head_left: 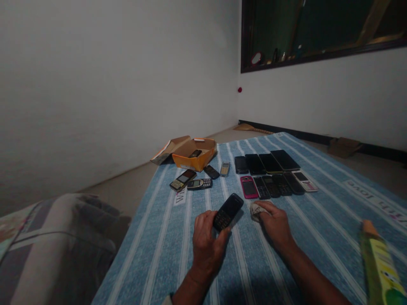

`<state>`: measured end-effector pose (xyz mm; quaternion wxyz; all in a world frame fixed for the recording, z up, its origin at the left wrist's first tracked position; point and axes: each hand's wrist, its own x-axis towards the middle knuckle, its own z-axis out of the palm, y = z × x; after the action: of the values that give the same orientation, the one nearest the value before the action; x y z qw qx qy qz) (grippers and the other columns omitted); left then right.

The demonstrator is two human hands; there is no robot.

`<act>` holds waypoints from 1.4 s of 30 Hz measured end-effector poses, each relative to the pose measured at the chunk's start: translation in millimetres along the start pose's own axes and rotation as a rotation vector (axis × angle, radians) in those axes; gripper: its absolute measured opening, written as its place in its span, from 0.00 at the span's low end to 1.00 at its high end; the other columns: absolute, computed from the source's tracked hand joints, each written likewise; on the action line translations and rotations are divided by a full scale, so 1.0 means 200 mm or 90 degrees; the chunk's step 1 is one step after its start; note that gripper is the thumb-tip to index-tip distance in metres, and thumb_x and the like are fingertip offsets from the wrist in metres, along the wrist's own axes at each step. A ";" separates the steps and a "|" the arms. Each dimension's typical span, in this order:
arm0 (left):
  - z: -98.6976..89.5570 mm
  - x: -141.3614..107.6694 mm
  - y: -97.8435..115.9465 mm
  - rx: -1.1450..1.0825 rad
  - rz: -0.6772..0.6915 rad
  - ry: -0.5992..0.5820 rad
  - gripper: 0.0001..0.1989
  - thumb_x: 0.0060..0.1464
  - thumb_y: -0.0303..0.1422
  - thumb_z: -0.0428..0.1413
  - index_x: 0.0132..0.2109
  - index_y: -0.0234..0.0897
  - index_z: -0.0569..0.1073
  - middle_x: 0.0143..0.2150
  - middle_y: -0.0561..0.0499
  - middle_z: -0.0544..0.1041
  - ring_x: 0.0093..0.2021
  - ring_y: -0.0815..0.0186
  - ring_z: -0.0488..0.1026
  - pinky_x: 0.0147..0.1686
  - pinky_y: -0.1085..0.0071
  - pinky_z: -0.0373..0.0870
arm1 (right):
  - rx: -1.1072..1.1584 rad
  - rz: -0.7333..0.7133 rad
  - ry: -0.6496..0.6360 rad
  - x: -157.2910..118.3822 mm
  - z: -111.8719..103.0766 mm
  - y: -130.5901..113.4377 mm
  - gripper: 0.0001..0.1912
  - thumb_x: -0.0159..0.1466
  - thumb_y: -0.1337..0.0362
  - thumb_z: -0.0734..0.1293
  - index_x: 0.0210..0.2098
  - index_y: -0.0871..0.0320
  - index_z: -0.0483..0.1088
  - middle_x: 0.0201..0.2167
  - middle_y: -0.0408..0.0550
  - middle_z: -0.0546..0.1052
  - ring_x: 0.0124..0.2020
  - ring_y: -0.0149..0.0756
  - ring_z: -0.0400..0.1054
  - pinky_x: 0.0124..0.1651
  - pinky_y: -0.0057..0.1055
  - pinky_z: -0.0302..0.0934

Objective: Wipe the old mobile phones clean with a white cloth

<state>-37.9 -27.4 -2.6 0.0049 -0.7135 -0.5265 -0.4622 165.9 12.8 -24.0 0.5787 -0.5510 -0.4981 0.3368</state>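
Observation:
My left hand grips a dark keypad mobile phone by its lower end, screen and keys facing up. A crumpled pale cloth is pinched in my right hand, just right of the phone and apart from it. Beyond my right hand, phones lie in two rows. The near row has a pink phone, several dark keypad phones and a white phone. Dark touchscreen phones make up the far row. Left of these lie a few loose keypad phones, among them a gold-edged one.
An open orange cardboard box with a phone inside stands at the far left of the striped blue cloth. A yellow-green bottle is at the right edge. Draped fabric sits at lower left.

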 end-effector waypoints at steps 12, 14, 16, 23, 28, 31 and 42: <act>-0.02 0.01 0.00 -0.119 -0.058 -0.026 0.13 0.55 0.35 0.58 0.48 0.42 0.71 0.42 0.48 0.74 0.44 0.60 0.73 0.44 0.63 0.74 | -0.010 -0.011 -0.033 -0.01 0.01 0.00 0.17 0.49 0.66 0.61 0.33 0.57 0.80 0.36 0.49 0.80 0.41 0.43 0.74 0.47 0.38 0.68; -0.02 0.01 -0.01 -0.139 -0.073 -0.030 0.14 0.54 0.35 0.59 0.48 0.42 0.71 0.43 0.49 0.74 0.44 0.60 0.73 0.44 0.63 0.74 | -0.008 -0.013 -0.032 -0.01 0.01 0.00 0.17 0.49 0.66 0.61 0.33 0.57 0.80 0.37 0.49 0.80 0.41 0.43 0.74 0.47 0.38 0.67; -0.02 0.01 -0.01 -0.158 -0.093 -0.035 0.14 0.54 0.36 0.59 0.48 0.42 0.72 0.44 0.49 0.74 0.45 0.60 0.73 0.45 0.63 0.73 | -0.005 -0.016 -0.033 -0.01 0.02 0.00 0.17 0.49 0.65 0.60 0.32 0.57 0.80 0.37 0.50 0.80 0.41 0.43 0.74 0.47 0.38 0.67; -0.02 0.02 -0.01 -0.234 -0.164 -0.066 0.15 0.52 0.39 0.60 0.47 0.41 0.74 0.43 0.49 0.74 0.45 0.59 0.73 0.46 0.63 0.73 | 0.009 -0.013 -0.044 -0.01 0.02 -0.02 0.17 0.49 0.65 0.60 0.32 0.57 0.80 0.35 0.50 0.80 0.39 0.43 0.74 0.45 0.38 0.68; -0.02 0.03 -0.01 -0.291 -0.200 -0.081 0.16 0.51 0.39 0.61 0.47 0.42 0.75 0.44 0.48 0.74 0.46 0.59 0.73 0.44 0.64 0.74 | 0.004 -0.019 -0.055 -0.01 0.03 -0.01 0.16 0.50 0.66 0.60 0.31 0.56 0.79 0.36 0.49 0.80 0.40 0.43 0.74 0.46 0.38 0.68; -0.03 0.03 0.00 -0.313 -0.221 -0.096 0.16 0.51 0.40 0.61 0.47 0.41 0.75 0.44 0.48 0.74 0.46 0.59 0.73 0.45 0.64 0.74 | -0.003 -0.018 -0.059 -0.01 0.03 0.00 0.17 0.50 0.66 0.60 0.32 0.56 0.80 0.37 0.49 0.80 0.41 0.43 0.74 0.47 0.39 0.67; -0.04 0.04 -0.03 -0.309 -0.215 -0.111 0.17 0.51 0.39 0.62 0.47 0.40 0.76 0.44 0.47 0.75 0.46 0.58 0.74 0.43 0.64 0.74 | -0.015 -0.023 -0.069 0.00 0.02 0.01 0.18 0.50 0.67 0.60 0.34 0.57 0.79 0.38 0.49 0.80 0.42 0.42 0.74 0.48 0.38 0.67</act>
<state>-47.4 -21.8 4.5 -0.2878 -0.6334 -0.5104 -0.5055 161.3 13.8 -26.4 0.5501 -0.5296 -0.5427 0.3499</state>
